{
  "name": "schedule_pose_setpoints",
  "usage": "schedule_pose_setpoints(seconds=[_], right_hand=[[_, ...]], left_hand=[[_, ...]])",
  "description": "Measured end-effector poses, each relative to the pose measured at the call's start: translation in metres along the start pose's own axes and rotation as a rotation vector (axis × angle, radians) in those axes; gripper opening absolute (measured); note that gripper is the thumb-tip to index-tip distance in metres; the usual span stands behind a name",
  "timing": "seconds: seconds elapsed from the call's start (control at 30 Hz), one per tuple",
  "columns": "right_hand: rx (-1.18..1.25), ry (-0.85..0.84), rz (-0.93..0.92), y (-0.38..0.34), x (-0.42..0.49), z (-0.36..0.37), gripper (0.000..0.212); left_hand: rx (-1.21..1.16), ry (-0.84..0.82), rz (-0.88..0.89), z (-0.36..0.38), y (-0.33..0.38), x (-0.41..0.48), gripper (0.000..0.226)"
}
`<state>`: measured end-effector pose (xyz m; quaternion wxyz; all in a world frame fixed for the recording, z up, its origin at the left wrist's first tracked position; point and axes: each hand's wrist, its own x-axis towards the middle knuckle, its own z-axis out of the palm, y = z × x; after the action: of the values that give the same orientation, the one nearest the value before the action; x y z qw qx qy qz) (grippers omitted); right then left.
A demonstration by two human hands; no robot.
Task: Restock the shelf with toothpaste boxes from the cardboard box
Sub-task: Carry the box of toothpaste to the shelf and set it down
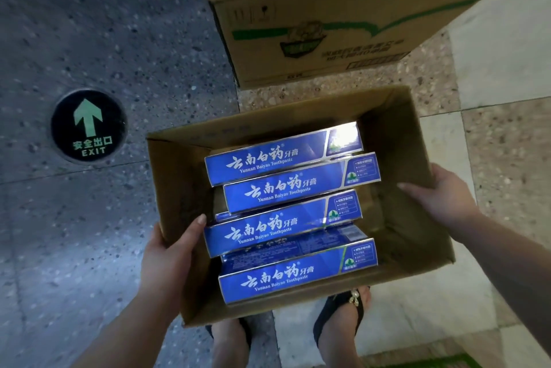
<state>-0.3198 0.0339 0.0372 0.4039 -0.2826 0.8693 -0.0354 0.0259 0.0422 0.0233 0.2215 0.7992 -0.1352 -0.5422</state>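
Note:
An open cardboard box point(396, 129) is held above the floor, in front of my body. Several blue toothpaste boxes point(289, 186) lie flat inside it, stacked in overlapping rows with white lettering facing up. My left hand point(170, 251) grips the box's left wall, thumb over the rim and inside the box. My right hand point(441, 191) grips the right wall, with the thumb likewise over the rim. No shelf is in view.
A large closed carton with green print point(316, 19) stands on the floor just beyond the held box. A round black EXIT floor marker with a green arrow point(88, 126) lies to the left. My sandalled feet point(343, 323) show below the box.

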Motion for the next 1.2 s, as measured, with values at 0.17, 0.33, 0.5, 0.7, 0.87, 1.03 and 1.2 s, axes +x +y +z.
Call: schedule_pose_setpoints(seconds=[0.17,0.33,0.5,0.7,0.87,1.03,1.2], right_hand=[[-0.068,-0.003,-0.04,-0.044,-0.081,-0.047,0.049],[-0.091,-0.045,-0.073,-0.087,-0.166,-0.094,0.051],[-0.201,-0.035,-0.187,-0.129,-0.243,-0.136,0.05],[-0.229,-0.027,-0.377,-0.18,-0.316,-0.181,0.051],[-0.255,-0.08,-0.517,-0.224,-0.377,-0.209,0.05],[-0.358,-0.104,-0.632,-0.268,-0.442,-0.223,0.052],[-0.488,-0.156,-0.799,-0.321,-0.513,-0.211,0.049]], left_hand=[[-0.003,0.054,-0.033,-0.057,0.041,-0.068,0.034],[0.034,0.142,-0.027,-0.119,0.089,-0.146,0.037],[-0.065,0.156,0.03,-0.182,0.125,-0.218,0.035],[-0.208,0.178,0.077,-0.248,0.151,-0.297,0.044],[-0.308,0.28,0.137,-0.295,0.166,-0.374,0.039],[-0.337,0.403,0.152,-0.352,0.162,-0.44,0.042],[-0.39,0.494,0.159,-0.422,0.159,-0.483,0.036]])
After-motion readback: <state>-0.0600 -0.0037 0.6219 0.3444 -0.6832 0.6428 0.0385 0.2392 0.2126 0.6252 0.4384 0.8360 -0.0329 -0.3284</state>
